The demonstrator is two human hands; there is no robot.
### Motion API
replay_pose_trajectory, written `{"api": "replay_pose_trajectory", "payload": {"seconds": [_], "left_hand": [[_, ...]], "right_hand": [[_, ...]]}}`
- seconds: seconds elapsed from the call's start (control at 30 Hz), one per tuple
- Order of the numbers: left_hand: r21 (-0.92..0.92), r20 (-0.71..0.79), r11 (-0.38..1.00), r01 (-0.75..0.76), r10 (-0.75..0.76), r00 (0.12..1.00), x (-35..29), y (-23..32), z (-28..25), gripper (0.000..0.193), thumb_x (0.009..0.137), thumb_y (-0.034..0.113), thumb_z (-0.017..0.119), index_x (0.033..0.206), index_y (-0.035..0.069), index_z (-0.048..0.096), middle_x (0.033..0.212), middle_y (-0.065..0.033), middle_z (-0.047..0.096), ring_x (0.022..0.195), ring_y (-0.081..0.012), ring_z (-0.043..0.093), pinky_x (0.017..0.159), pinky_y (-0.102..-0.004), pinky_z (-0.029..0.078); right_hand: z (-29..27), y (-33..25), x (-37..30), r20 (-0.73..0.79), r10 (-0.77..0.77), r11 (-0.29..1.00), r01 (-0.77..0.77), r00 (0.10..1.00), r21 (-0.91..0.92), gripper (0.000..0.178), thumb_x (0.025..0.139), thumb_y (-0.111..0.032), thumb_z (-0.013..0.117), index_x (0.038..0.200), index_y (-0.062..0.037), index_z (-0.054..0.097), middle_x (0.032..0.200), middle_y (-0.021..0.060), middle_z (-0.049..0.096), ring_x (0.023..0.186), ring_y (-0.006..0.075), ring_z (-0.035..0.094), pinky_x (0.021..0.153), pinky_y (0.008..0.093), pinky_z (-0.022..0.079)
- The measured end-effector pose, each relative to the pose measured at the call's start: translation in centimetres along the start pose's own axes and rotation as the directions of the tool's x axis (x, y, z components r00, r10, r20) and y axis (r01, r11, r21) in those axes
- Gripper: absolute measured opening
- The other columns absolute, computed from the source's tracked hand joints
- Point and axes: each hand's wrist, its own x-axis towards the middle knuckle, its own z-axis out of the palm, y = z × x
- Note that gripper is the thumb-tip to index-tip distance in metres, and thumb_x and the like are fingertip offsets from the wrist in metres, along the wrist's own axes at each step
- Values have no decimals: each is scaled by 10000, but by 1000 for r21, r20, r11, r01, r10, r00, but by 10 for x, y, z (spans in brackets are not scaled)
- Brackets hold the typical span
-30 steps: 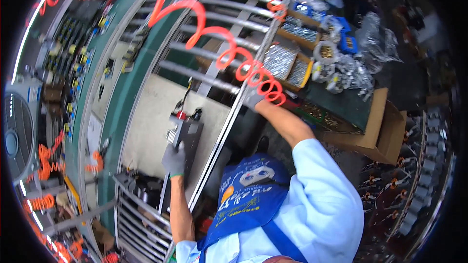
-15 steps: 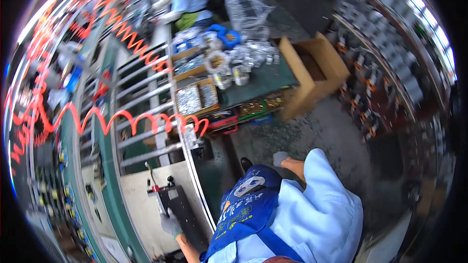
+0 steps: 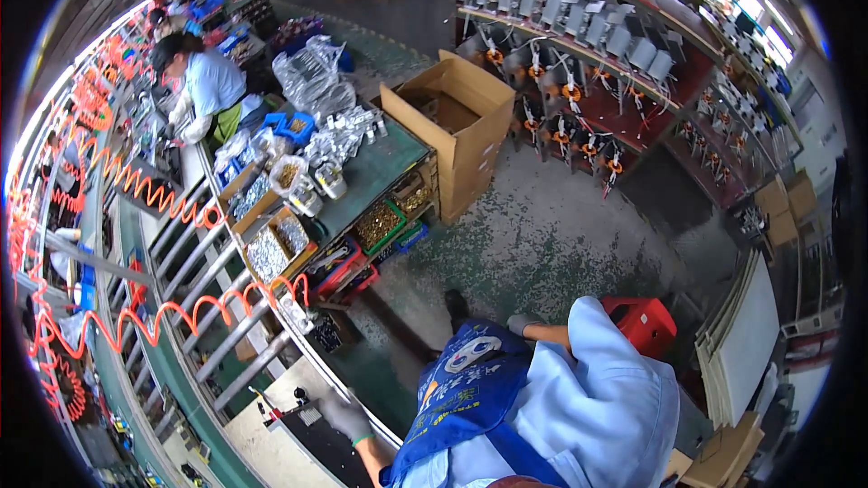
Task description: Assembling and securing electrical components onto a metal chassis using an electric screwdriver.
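My left hand (image 3: 345,417), in a grey glove, is over the conveyor's near rail beside a flat black metal housing (image 3: 318,443). Its fingers look loosely stretched and somewhat blurred, with nothing visible in them. The housing lies on a pale board (image 3: 262,443) on the conveyor and has a small black knob and a red part at its far end. My right hand (image 3: 518,323), also gloved in grey, hangs low at my side, away from the conveyor. Its fingers are too small and unclear to read.
A green workbench (image 3: 375,172) ahead holds open boxes of small metal parts (image 3: 268,255) and bagged pieces. Beside it stands a large open carton (image 3: 479,149). Orange coiled hoses (image 3: 181,316) hang over the rollers. A red stool (image 3: 640,325) and parts racks (image 3: 579,99) are at right; a co-worker (image 3: 212,86) is far left.
The view has swung to the right, bringing the racks and red stool into sight. My left hand has moved off the black housing toward the rail. My right hand still hangs at my side.
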Motion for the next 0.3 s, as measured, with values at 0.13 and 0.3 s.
{"api": "replay_pose_trajectory", "payload": {"seconds": [0.13,0.3], "left_hand": [[-361,668,844,-396,530,522,-3,50,138,210,858,200,555,958,86,701,939,-194,657,858,-342,651,738,-382,507],[-293,954,952,-84,298,42,-22,67,294,388,864,393,564,1142,143,667,1067,-127,681,1128,-209,591,959,-367,435]], "right_hand": [[-42,-13,-11,7,-64,983,64,998,-173,387,722,-353,614,949,-55,711,990,222,655,972,373,632,850,451,493],[-72,0,-13,-95,-39,999,40,995,6,342,719,-327,582,928,-93,718,932,196,671,887,368,647,793,461,502]]}}
